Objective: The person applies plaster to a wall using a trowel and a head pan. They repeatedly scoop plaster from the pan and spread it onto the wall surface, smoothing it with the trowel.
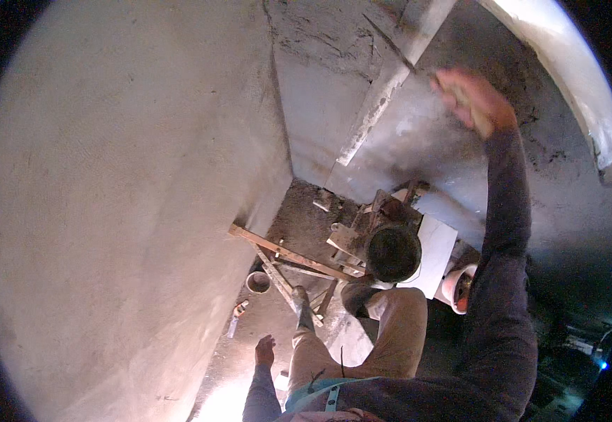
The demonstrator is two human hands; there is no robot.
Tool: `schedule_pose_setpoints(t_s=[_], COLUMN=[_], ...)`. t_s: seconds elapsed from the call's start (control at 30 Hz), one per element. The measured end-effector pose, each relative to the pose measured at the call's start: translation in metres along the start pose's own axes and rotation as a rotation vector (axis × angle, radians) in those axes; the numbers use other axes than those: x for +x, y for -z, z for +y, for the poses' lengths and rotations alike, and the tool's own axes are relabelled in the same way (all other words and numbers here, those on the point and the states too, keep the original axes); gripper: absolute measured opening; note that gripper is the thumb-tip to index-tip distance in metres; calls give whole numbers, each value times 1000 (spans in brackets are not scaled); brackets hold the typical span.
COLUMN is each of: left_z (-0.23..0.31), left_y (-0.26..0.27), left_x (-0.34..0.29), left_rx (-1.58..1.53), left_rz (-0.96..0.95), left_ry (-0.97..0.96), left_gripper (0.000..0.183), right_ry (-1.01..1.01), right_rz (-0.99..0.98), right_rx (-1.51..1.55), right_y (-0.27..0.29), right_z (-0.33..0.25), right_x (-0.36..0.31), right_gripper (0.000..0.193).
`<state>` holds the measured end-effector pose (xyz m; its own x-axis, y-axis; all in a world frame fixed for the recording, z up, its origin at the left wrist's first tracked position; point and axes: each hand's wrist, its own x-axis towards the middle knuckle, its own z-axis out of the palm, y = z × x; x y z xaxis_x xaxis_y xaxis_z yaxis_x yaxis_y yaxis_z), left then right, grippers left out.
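Observation:
My right arm reaches up and forward to the right, with my right hand (pixel 476 102) raised close to the grey plastered wall (pixel 454 155). The hand is blurred by motion; its fingers curl around a pale yellowish piece too smeared to name. Just beyond the fingertips a thin dark strip (pixel 390 43) crosses a pale raised band (pixel 383 91); I cannot tell whether it touches the hand. Low at my left side hangs my left hand (pixel 265 350), fingers loosely bent and apart, nothing seen in it. A dark round bucket (pixel 393 253) stands in front of my knees.
A wooden trestle frame (pixel 288 253) stands at my feet, against the left wall (pixel 130 190). Beside the bucket are a white board (pixel 438 246) and a pinkish tub (pixel 459 288). On the floor lie a small round pail (pixel 257 282) and a bottle (pixel 240 308).

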<state>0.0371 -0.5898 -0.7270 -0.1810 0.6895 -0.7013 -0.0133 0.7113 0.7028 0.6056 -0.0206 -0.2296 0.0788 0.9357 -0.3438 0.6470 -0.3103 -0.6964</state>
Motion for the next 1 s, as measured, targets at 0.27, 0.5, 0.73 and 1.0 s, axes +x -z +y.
schedule_pose_setpoints(t_s=[0.27,0.5,0.73,1.0], left_z=[-19,-20,-20,-26], left_y=[3,7,-1,-1], left_x=[-27,-18,-10,-13], left_rx=[85,-151,-67,-332], left_rz=[65,128,64,21], left_ry=[305,124,154,104], left_gripper=[38,34,28,32], right_ry=[496,360,327,400], right_rz=[542,502,658,726], right_rx=[-555,-920,-941,-1037], right_y=[-159,-144,-173,-162], right_z=[127,177,193,134], right_x=[107,151,72,143], right_gripper=[35,33,25,21])
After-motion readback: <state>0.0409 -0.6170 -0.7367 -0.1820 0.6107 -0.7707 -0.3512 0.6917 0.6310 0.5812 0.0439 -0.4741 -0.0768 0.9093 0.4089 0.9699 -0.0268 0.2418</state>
